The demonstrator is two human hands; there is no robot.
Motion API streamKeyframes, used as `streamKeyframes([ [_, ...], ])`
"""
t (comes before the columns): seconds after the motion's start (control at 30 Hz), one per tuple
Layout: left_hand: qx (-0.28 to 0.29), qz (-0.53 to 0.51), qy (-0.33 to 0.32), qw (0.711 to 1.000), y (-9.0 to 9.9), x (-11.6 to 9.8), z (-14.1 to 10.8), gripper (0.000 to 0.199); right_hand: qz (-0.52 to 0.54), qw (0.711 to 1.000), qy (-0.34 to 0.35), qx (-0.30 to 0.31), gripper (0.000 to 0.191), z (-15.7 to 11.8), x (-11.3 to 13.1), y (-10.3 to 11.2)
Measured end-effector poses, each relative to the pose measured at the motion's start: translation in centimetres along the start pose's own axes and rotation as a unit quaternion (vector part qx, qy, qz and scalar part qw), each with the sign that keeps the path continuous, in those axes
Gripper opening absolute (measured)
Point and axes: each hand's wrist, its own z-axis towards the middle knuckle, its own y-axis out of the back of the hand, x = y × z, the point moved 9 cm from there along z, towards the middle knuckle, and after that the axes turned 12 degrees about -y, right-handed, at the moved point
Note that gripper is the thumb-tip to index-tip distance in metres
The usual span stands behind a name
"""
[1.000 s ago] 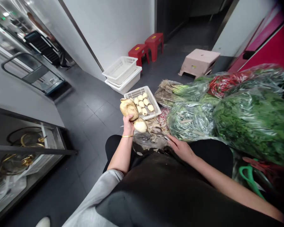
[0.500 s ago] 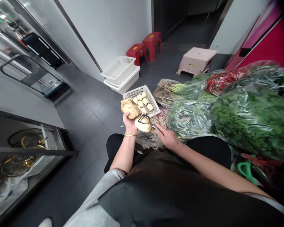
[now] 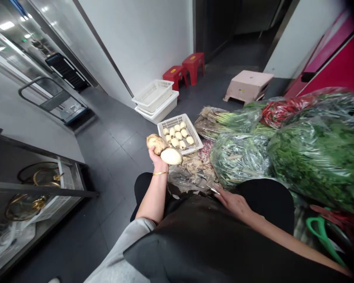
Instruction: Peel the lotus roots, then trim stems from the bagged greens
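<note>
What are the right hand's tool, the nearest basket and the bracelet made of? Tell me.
Tool in the right hand: probably polished metal, from its bright glint. Basket: likely matte, off-white moulded plastic, from its regular slots. Bracelet: shiny, gold-coloured, perhaps metal; plated or solid, I can't tell.

Basket [image 3: 171, 121] beyond left hand [image 3: 156, 158] — bagged greens [image 3: 240, 157] right of basket, stacked crates [image 3: 157, 105] behind.

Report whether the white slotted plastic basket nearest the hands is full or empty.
Neither: the basket is partly filled. Pale, rounded vegetable pieces sit grouped inside, with its slotted plastic visible around them.
</note>
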Motion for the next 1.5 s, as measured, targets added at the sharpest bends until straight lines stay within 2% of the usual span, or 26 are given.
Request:
streamKeyframes([
  [0.07, 0.012, -0.027, 0.007, 1.0, -0.2, -0.7, -0.1, 0.049, 0.052, 0.996, -0.069, 0.017, 0.036, -0.4, -3.0, 0.4],
  [0.1, 0.026, -0.046, 0.008, 0.999, -0.7, -1.0, -0.3, 0.054, 0.11, 0.988, -0.098, 0.033, 0.035, 0.0, -3.3, 0.7],
  [0.13, 0.052, -0.06, 0.005, 0.997, -1.4, -1.3, -0.7, 0.058, 0.188, 0.973, -0.118, 0.057, 0.035, 0.6, -2.6, 0.9],
  [0.17, 0.076, -0.069, 0.006, 0.995, -2.2, -1.5, -1.2, 0.062, 0.277, 0.949, -0.124, 0.09, 0.035, 1.6, -0.9, 0.9],
  [0.23, 0.1, -0.076, 0.011, 0.992, -3.4, -1.5, -2.2, 0.064, 0.438, 0.88, -0.124, 0.138, 0.039, 3.7, 4.3, 0.8],
  [0.3, 0.101, -0.069, 0.015, 0.992, -4.1, -1.2, -3.1, 0.063, 0.52, 0.83, -0.11, 0.17, 0.045, 5.5, 9.6, 0.1],
  [0.37, 0.095, -0.068, -0.003, 0.993, -4.4, -1.4, -3.6, 0.064, 0.556, 0.805, -0.102, 0.183, 0.048, 6.5, 12.8, -1.1],
  [0.4, 0.095, -0.069, -0.015, 0.993, -4.4, -1.6, -3.7, 0.064, 0.563, 0.801, -0.102, 0.176, 0.049, 6.7, 13.3, -1.6],
  [0.47, 0.101, -0.06, -0.025, 0.993, -4.1, -1.9, -3.8, 0.061, 0.546, 0.821, -0.095, 0.135, 0.046, 7.0, 12.7, -1.5],
  [0.57, 0.116, -0.025, -0.009, 0.993, -2.7, -2.0, -3.9, 0.058, 0.424, 0.902, -0.046, 0.065, 0.043, 6.6, 10.4, 0.7],
  [0.63, 0.108, -0.01, 0.005, 0.994, -1.2, -1.8, -4.0, 0.058, 0.3, 0.952, -0.015, 0.062, 0.04, 5.9, 9.4, 2.1],
  [0.73, 0.086, -0.01, 0.042, 0.995, 0.5, -1.3, -4.1, 0.053, 0.135, 0.987, 0.021, 0.087, 0.045, 4.5, 9.1, 3.0],
  [0.87, 0.119, -0.015, 0.019, 0.993, -0.2, -2.1, -4.3, 0.046, 0.016, 0.994, 0.08, 0.074, 0.049, 3.3, 10.8, 2.9],
  [0.93, 0.138, -0.003, 0.001, 0.99, -0.9, -2.2, -5.0, 0.045, -0.02, 0.993, 0.091, 0.067, 0.049, 2.9, 10.7, 2.4],
  [1.03, 0.176, 0.022, 0.042, 0.983, -1.9, 0.0, -7.1, 0.048, -0.035, 0.993, 0.084, 0.072, 0.049, 1.7, 8.2, 1.6],
  [1.1, 0.19, 0.029, 0.073, 0.979, -2.1, 1.3, -7.8, 0.049, -0.033, 0.994, 0.069, 0.083, 0.049, 0.2, 5.4, 1.0],
  [1.13, 0.176, 0.029, 0.072, 0.981, -1.8, 1.4, -7.5, 0.047, -0.033, 0.993, 0.059, 0.096, 0.048, -0.8, 3.7, 0.6],
  [1.2, 0.106, 0.015, 0.03, 0.994, -0.5, -0.4, -5.4, 0.042, -0.033, 0.99, 0.028, 0.133, 0.044, -2.8, 0.1, -0.3],
  [1.27, 0.037, -0.001, -0.027, 0.999, 1.2, -3.7, -2.8, 0.04, -0.022, 0.986, -0.006, 0.166, 0.042, -4.1, -2.8, -0.6],
  [1.3, 0.026, -0.003, -0.047, 0.999, 1.6, -5.3, -1.8, 0.041, -0.01, 0.985, -0.019, 0.171, 0.042, -4.2, -3.5, -0.4],
  [1.33, 0.026, -0.002, -0.06, 0.998, 1.8, -6.8, -1.1, 0.043, 0.005, 0.986, -0.025, 0.166, 0.042, -3.7, -3.5, 0.2],
  [1.4, 0.051, 0.008, -0.066, 0.996, 1.5, -8.4, -0.9, 0.049, 0.029, 0.99, -0.013, 0.138, 0.045, -1.5, -1.1, 1.9],
  [1.5, 0.078, 0.017, -0.052, 0.995, 0.4, -7.8, -2.7, 0.058, 0.032, 0.993, 0.045, 0.102, 0.045, 2.3, 6.2, 3.6],
])
